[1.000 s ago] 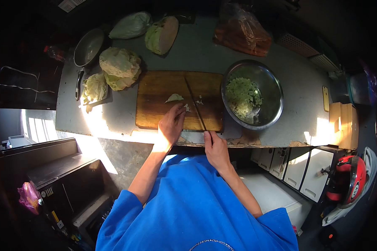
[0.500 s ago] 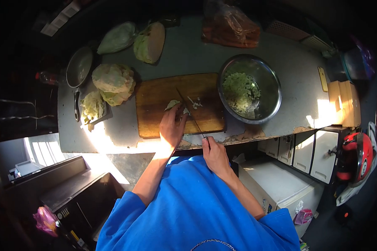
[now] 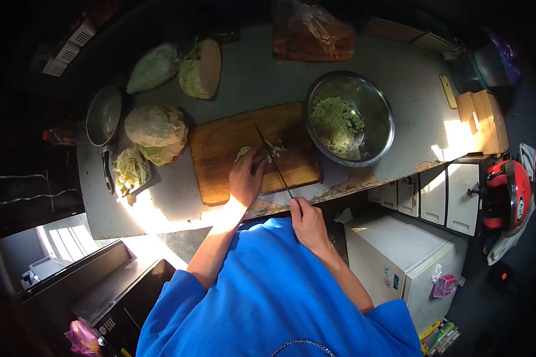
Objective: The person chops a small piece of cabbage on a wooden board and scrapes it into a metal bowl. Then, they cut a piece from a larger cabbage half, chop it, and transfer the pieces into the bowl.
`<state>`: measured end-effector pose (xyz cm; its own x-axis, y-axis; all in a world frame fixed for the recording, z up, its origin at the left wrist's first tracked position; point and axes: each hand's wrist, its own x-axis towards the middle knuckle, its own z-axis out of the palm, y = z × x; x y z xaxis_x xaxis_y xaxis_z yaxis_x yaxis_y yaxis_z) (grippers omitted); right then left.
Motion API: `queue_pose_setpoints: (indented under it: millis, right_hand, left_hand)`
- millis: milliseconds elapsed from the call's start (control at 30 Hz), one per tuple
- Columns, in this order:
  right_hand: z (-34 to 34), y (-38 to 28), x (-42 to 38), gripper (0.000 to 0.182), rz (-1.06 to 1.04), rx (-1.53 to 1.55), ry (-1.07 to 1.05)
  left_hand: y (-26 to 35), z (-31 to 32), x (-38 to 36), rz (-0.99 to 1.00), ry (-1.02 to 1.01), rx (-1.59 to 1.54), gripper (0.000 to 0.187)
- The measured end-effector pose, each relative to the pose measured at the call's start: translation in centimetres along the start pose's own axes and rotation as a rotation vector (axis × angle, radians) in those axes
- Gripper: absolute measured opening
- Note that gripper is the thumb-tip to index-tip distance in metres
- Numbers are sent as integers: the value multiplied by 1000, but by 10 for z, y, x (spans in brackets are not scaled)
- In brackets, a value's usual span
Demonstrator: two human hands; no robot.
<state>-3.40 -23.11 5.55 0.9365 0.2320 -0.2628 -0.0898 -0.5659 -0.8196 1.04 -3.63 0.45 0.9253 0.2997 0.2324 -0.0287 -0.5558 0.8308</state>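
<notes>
My right hand (image 3: 308, 221) is closed round the handle of a knife (image 3: 276, 163) at the table's near edge. The blade points away from me across a wooden cutting board (image 3: 217, 169). Left of the blade, my left hand (image 3: 246, 181) has its fingers bent down on a small pale piece of cabbage (image 3: 242, 152), partly hidden by the fingers. Small chopped bits of cabbage (image 3: 277, 147) lie at the blade's right side. A steel bowl (image 3: 389, 128) stands by the board's right edge, with chopped cabbage (image 3: 338, 122) in it.
Left of the board are a cabbage (image 3: 156, 132), loose leaves (image 3: 131, 169) and a frying pan (image 3: 104, 116). Behind lie a cut cabbage (image 3: 200, 68), a plastic-wrapped bundle (image 3: 155, 66) and a bag of orange contents (image 3: 315, 41). A phone (image 3: 448, 91) and cardboard box (image 3: 488, 122) are right.
The whole view has turned and shifted slightly. My left fingers have moved a little closer to the blade, covering more of the cabbage piece. The right hand still grips the knife.
</notes>
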Motion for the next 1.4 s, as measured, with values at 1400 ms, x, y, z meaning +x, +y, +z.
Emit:
queue_pose_setpoints:
  millis: [1400]
  right_hand:
    - [32, -14, 0, 35, 9, -123, 71]
  left_hand:
    - [-13, -15, -2, -52, -97, -9, 49]
